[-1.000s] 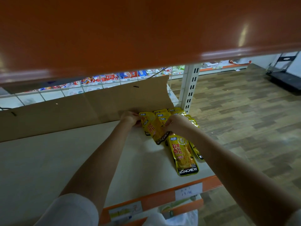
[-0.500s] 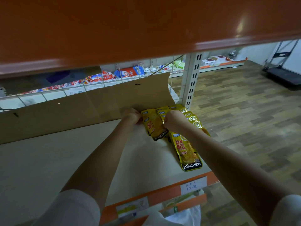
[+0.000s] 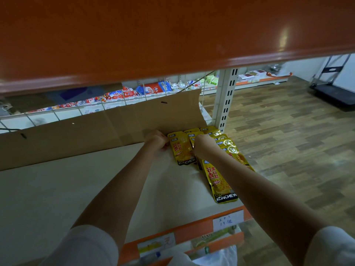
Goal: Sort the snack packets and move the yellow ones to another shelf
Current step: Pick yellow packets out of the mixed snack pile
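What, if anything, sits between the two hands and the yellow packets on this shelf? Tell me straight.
Nothing visible does. The left hand is already at the left edge of the yellow packets at the back of the shelf board, and the right hand rests on them. The cardboard sheet stands behind, not between.

Both arms stretched toward 12 o'clock; left hand and right hand side by side, fingers curled.

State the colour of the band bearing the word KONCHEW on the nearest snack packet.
Black with white lettering, across the bottom of the yellow nearest snack packet; the head view shows it.
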Motion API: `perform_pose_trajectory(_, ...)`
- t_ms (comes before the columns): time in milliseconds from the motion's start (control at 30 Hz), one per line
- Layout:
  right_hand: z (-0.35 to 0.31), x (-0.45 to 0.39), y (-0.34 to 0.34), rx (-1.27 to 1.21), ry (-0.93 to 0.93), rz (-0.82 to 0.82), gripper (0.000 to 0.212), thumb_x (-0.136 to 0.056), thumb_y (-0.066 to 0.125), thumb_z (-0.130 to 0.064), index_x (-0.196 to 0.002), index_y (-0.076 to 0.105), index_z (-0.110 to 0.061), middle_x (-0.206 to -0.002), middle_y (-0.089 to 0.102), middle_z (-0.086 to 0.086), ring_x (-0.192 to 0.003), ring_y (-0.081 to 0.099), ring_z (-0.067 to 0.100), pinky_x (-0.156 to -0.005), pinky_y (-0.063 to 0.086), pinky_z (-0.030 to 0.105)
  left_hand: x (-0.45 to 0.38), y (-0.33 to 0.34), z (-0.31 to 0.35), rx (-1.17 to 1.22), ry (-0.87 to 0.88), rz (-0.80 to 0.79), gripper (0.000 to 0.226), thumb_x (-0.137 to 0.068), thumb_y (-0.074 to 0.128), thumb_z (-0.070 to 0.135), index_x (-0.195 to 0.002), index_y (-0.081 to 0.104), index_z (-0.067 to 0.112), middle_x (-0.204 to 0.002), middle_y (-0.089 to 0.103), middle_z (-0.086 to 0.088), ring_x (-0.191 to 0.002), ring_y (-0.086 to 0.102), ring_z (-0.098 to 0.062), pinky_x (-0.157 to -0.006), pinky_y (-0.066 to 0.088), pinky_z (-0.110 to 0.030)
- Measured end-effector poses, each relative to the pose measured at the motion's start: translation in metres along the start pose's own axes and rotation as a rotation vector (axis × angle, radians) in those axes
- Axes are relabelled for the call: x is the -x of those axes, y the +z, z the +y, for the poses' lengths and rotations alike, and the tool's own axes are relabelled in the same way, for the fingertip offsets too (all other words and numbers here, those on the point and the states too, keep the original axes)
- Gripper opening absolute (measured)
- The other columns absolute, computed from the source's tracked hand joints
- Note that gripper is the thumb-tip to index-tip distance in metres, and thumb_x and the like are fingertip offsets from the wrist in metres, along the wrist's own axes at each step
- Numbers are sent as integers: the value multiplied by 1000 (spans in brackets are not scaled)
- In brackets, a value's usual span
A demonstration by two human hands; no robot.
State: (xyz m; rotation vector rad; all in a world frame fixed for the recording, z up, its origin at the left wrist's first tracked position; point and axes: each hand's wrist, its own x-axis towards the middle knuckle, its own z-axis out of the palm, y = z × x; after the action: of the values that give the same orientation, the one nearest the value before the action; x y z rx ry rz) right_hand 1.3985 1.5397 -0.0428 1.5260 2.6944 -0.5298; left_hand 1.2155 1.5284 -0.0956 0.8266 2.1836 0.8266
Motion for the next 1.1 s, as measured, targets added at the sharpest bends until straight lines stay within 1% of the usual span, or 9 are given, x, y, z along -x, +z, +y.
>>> perform_pose_trajectory(133,-1,3,-2,31,-24,21,32,-87,47,2,-61,34,-11,-65,37,2,-75,47,23,-55,38,28,4,-1,0,-4,-9,5,33,-92,60,16,-60,56,9,-34,54,4,-55,54,-18,-79,52,-33)
perform_pose_trajectory(200,-2,5,-4,38,-32,24,31,-86,46,3,-61,34,-11,-65,36,3,-71,46,23,-59,39,29,7,-2,1,10,-1,17,34,-92,60,18,-60,56,8,-42,57,1,-56,55,-18,-80,52,-32)
perform_pose_trajectory(300,-1,3,-5,39,-14,15,30,-85,45,3,-59,36,-10,-63,38,4,-55,39,17,-46,33,26,12,-2,0,85,2,22,33,-93,59,19,-64,55,5,-52,59,-6,-54,55,-20,-72,53,-34)
perform_pose_trajectory(400,-2,0,-12,40,-34,5,26,-83,45,-1,-59,38,-9,-62,42,4,-54,41,17,-45,29,23,27,-7,-1,77,60,69,25,-97,51,23,-90,58,0,-72,61,-12,-62,56,-24,-64,48,-31)
perform_pose_trajectory(467,-7,-2,-18,92,-110,-40,19,-86,46,-8,-67,49,-6,-68,48,5,-66,51,23,-47,35,24,44,-14,-3,-122,174,146,29,-98,45,26,-110,60,4,-97,63,-13,-85,60,-26,-73,45,-31)
perform_pose_trajectory(533,-15,-8,-19,154,-230,-101,19,-89,49,-13,-95,62,-2,-92,61,9,-91,59,27,-64,49,28,63,-22,-6,-372,298,199,31,-97,42,28,-114,61,10,-111,63,-9,-101,59,-25,-82,47,-32)
perform_pose_trajectory(633,-31,-15,-13,224,-391,-95,36,-87,53,-15,-121,55,-6,-124,55,15,-114,52,31,-89,49,36,86,-33,-18,-814,381,186,40,-98,42,35,-131,53,16,-134,51,-9,-123,47,-26,-97,45,-37)
perform_pose_trajectory(767,-67,-13,5,408,-596,-104,48,-88,55,-23,-133,44,-12,-138,42,10,-129,37,30,-103,37,40,125,-63,-43,-1028,237,201,50,-97,43,43,-139,43,17,-143,42,-10,-131,38,-28,-104,37,-40)
perform_pose_trajectory(1100,-233,45,75,350,-1053,-299,49,-94,49,-33,-136,38,-9,-140,39,14,-127,38,33,-102,35,41,273,-166,-164,-725,-400,357,53,-92,50,49,-138,44,22,-143,40,-8,-133,33,-30,-108,26,-41)
